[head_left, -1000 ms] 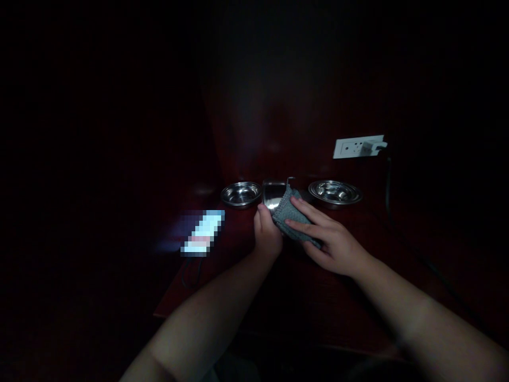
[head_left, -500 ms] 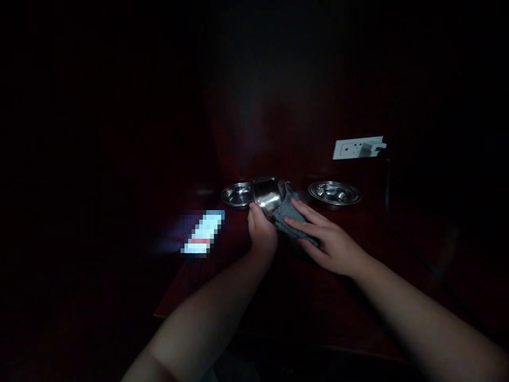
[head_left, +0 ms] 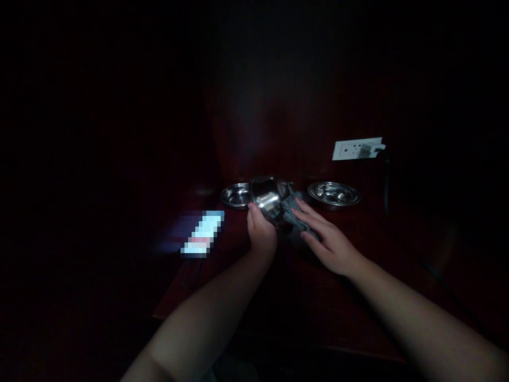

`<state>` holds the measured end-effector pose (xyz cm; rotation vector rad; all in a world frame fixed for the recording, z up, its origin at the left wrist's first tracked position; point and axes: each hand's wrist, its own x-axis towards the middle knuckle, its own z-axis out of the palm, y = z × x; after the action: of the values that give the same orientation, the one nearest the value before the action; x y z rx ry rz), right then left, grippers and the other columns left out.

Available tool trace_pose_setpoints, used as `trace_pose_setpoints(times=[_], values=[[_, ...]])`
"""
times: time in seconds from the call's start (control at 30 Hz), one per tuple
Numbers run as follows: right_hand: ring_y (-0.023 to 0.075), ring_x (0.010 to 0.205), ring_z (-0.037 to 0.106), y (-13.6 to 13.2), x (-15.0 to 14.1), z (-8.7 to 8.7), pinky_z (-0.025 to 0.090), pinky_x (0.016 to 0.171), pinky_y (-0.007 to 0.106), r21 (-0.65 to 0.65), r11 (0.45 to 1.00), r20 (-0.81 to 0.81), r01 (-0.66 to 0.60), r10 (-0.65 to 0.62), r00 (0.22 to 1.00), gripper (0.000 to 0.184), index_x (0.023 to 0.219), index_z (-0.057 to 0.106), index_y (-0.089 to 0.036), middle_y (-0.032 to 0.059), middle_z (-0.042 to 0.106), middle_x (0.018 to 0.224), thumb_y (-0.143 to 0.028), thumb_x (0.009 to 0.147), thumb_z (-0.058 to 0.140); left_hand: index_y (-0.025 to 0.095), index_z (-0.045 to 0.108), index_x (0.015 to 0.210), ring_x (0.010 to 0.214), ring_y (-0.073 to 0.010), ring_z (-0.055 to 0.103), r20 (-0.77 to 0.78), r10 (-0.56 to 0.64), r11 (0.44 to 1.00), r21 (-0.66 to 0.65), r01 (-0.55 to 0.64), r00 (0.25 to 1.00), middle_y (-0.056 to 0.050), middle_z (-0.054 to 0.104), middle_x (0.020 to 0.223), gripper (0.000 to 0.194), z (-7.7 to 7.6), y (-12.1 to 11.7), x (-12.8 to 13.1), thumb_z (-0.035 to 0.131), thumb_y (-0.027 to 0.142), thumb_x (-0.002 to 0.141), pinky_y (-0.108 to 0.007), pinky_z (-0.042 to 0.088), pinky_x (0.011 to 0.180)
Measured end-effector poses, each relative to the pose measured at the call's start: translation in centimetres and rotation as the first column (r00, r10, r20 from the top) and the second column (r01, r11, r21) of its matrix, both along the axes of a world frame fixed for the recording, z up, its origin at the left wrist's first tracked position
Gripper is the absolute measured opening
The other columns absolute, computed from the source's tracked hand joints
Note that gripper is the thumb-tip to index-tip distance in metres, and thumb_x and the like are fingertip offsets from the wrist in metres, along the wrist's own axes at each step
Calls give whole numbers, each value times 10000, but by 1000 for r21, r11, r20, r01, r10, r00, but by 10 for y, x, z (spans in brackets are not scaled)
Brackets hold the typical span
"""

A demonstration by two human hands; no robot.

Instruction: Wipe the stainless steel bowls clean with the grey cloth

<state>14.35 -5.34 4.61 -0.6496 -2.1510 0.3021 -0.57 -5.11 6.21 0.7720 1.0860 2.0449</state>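
Note:
My left hand (head_left: 261, 229) grips a shiny steel pot (head_left: 267, 193), tilted on its side, with the thumb at its rim; the other fingers are hidden behind it. A grey cloth (head_left: 293, 209) lies against the right side of the pot. My right hand (head_left: 328, 239) holds that cloth, its fingers laid over it and pressing it to the metal. Just behind the pot on the left is a shallow steel dish (head_left: 234, 196), partly covered by the pot. Another steel dish (head_left: 334, 195) with a wide rim stands to the right, apart from both hands.
A lit, blurred-out phone-like screen (head_left: 204, 233) lies on the left of the dark red table (head_left: 175, 300), a thin cable beside it. On the back wall is a white socket plate (head_left: 356, 148) with a plug and a black cord (head_left: 386, 185) hanging down. Surroundings are very dark.
My right hand and the cloth have slid slightly along the pot's right side, uncovering more of the metal. The cloth looks more bunched. My left hand has barely moved.

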Motion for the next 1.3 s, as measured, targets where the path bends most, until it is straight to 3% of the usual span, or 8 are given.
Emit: trace_pose_setpoints(times=[0.37, 0.57, 0.83, 0.97, 1.3], values=[[208, 1363, 207, 11, 8, -4, 168, 1117, 474, -67, 996, -189, 62, -74, 979, 495, 1387, 319, -277, 28, 233, 1490, -305, 901, 406, 155, 653, 784, 746, -193, 640, -159, -113, 994, -23, 111, 981, -67, 694, 766, 503, -3, -12, 7, 332, 537, 850, -284, 494, 678], [205, 1354, 235, 17, 11, -7, 160, 1120, 462, -85, 992, -249, 94, -112, 962, 491, 1380, 338, -269, 32, 271, 1477, -340, 899, 407, 170, 617, 691, 642, -164, 606, -210, -191, 981, -14, 192, 959, -49, 674, 694, 477, 1, -16, 7, 318, 495, 870, -266, 469, 604], [221, 1301, 351, 22, 16, -9, 227, 1099, 458, -176, 964, -343, 202, -252, 905, 480, 1357, 379, -274, 27, 417, 1401, -389, 892, 412, 161, 560, 610, 552, -132, 537, -328, -313, 947, -33, 321, 891, -25, 598, 584, 483, -4, -18, 5, 317, 487, 872, -245, 403, 535], [226, 1287, 373, 24, 17, -10, 227, 1095, 471, -206, 957, -375, 202, -268, 887, 468, 1340, 408, -261, 34, 442, 1381, -387, 890, 414, 161, 543, 626, 534, -119, 498, -378, -374, 913, 6, 407, 847, -10, 559, 575, 477, -8, -16, 5, 291, 478, 878, -239, 380, 518], [234, 1221, 454, 26, 19, -10, 288, 1062, 494, -237, 953, -417, 190, -277, 866, 424, 1290, 470, -276, 27, 527, 1302, -385, 882, 430, 170, 529, 636, 535, -111, 492, -430, -426, 870, 48, 491, 796, -5, 564, 593, 430, -11, -20, 7, 326, 469, 868, -230, 374, 513]])
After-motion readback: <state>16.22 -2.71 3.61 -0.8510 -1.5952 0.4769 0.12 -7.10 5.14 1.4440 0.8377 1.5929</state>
